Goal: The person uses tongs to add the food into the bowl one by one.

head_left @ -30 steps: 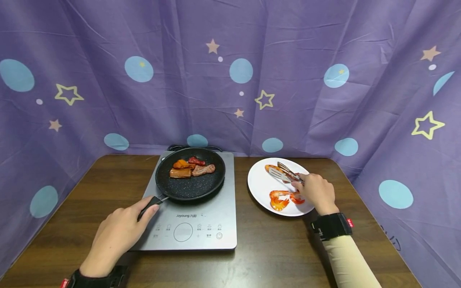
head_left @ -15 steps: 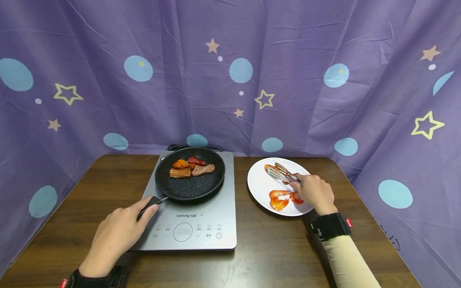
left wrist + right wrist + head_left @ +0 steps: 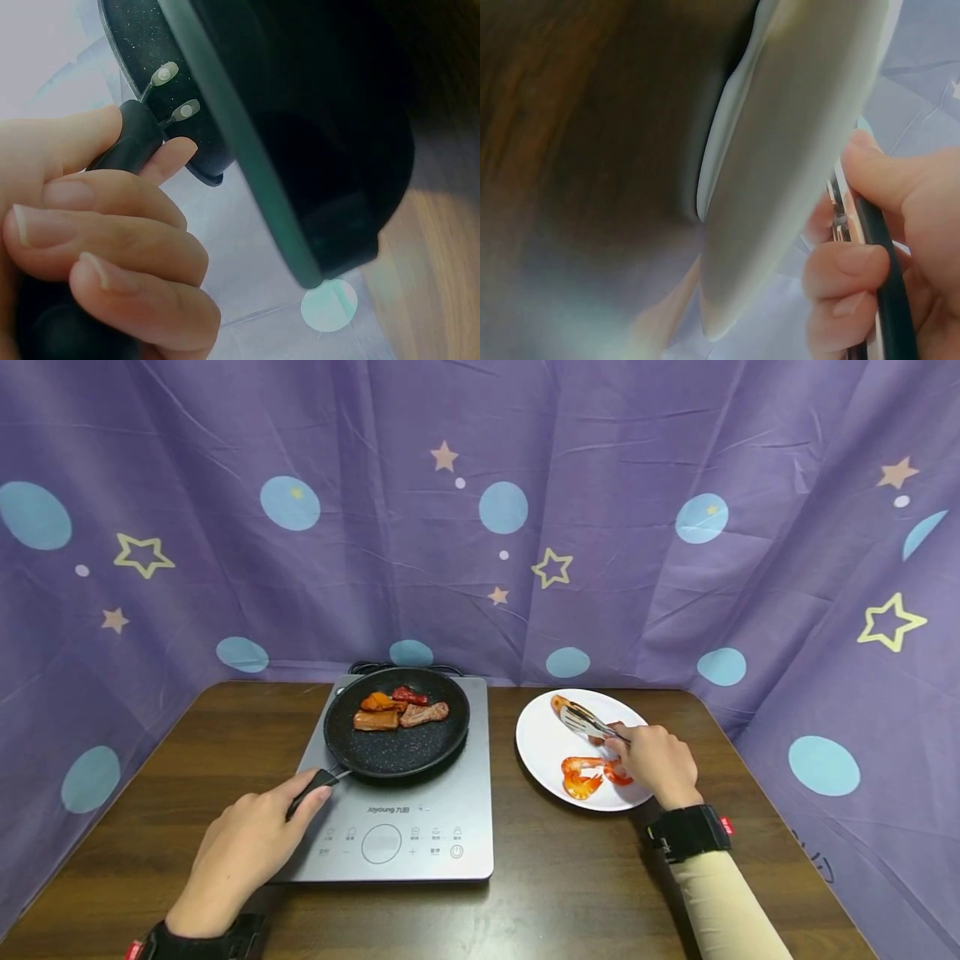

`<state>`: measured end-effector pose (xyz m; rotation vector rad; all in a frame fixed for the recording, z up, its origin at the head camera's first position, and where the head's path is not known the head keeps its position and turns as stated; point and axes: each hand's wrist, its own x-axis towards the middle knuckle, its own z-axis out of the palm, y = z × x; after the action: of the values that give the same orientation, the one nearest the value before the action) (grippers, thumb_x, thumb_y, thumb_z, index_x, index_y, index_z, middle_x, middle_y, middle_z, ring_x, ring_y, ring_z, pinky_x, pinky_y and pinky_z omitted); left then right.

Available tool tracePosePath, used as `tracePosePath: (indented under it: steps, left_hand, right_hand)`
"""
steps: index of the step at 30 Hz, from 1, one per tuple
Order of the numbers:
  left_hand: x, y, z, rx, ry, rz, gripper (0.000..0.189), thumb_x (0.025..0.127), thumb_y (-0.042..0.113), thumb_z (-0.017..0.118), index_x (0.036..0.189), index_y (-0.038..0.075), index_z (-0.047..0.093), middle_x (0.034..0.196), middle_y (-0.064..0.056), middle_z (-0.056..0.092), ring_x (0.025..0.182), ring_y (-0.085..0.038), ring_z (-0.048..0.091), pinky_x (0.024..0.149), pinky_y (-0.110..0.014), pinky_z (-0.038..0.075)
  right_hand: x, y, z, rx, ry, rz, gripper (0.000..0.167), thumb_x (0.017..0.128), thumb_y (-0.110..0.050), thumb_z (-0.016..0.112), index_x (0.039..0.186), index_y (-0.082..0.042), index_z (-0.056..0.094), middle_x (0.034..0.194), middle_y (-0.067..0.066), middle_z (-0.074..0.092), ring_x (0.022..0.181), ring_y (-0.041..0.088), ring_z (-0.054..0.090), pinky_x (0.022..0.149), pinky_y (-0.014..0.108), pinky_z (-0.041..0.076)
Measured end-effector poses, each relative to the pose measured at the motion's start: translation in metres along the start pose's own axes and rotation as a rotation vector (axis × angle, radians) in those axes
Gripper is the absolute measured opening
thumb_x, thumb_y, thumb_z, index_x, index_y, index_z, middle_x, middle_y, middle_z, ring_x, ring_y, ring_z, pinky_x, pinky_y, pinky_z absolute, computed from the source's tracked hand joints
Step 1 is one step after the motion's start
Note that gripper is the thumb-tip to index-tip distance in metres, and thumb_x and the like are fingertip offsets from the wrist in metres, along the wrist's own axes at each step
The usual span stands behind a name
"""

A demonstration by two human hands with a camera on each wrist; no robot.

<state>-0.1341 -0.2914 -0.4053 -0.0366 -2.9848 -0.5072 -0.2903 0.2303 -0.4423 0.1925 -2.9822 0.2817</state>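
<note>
The work looks partway along to me: four pieces of food lie in my black pan (image 3: pixel 405 757), while others are on the white plate (image 3: pixel 537 758) to its right. In the pan, an orange piece (image 3: pixel 380 702) and a red one (image 3: pixel 409 695) sit toward the back, with a ridged brown strip (image 3: pixel 376 720) and a mottled meat piece (image 3: pixel 424 714) in front of them. The pan rests on the silver hob (image 3: pixel 459 802), and my left hand (image 3: pixel 247 835) has its fingers (image 3: pixel 142 196) wrapped around the pan's handle (image 3: pixel 310 792). My right hand (image 3: pixel 662 766) is over the plate's right side, its fingers (image 3: pixel 846 271) curled around the metal tongs (image 3: pixel 583 721). The heads of the tongs lie close together, their ends at an orange-brown piece (image 3: pixel 558 702) near the plate's far edge; I cannot tell whether they have it pinched. That piece is not lifted, so moving it is undone. A darker bit shows partly behind the tongs, and reddish shrimp (image 3: pixel 581 787) lie apart from the tongs on the plate's near half. Plate and hob stand apart on the brown desk (image 3: pixel 562 877).
</note>
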Motion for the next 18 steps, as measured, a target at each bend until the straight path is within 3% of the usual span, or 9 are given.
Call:
tracePosePath:
  steps: [7, 13, 18]
  left_hand:
    - [0.0003, 0.0007, 0.0000, -0.001, 0.000, 0.002, 0.063, 0.110, 0.055, 0.050, 0.148, 0.007, 0.062, 0.113, -0.034, 0.072, 0.082, -0.049, 0.073, 0.049, -0.047, 0.047]
    - [-0.0012, 0.0008, 0.0002, -0.005, -0.005, -0.006, 0.063, 0.110, 0.055, 0.051, 0.149, 0.007, 0.062, 0.097, -0.030, 0.074, 0.076, -0.043, 0.073, 0.047, -0.043, 0.044]
    - [-0.0002, 0.0010, -0.0007, -0.001, 0.000, 0.000, 0.063, 0.110, 0.055, 0.050, 0.149, 0.006, 0.062, 0.106, -0.033, 0.073, 0.081, -0.048, 0.073, 0.048, -0.046, 0.046]
  right_hand:
    - [-0.0001, 0.0018, 0.0006, -0.018, 0.018, -0.029, 0.032, 0.104, -0.040, 0.069, 0.130, -0.022, 0.077, 0.085, 0.016, 0.068, 0.067, 0.033, 0.059, 0.055, 0.051, 0.049]
    - [-0.0009, 0.0013, -0.0004, -0.004, 0.041, -0.037, 0.030, 0.104, -0.040, 0.069, 0.128, -0.024, 0.078, 0.088, 0.015, 0.070, 0.071, 0.034, 0.063, 0.058, 0.054, 0.051]
    - [-0.0044, -0.0043, -0.0062, 0.051, 0.076, -0.038, 0.027, 0.105, -0.039, 0.068, 0.126, -0.027, 0.079, 0.091, 0.013, 0.072, 0.079, 0.036, 0.068, 0.063, 0.058, 0.054]
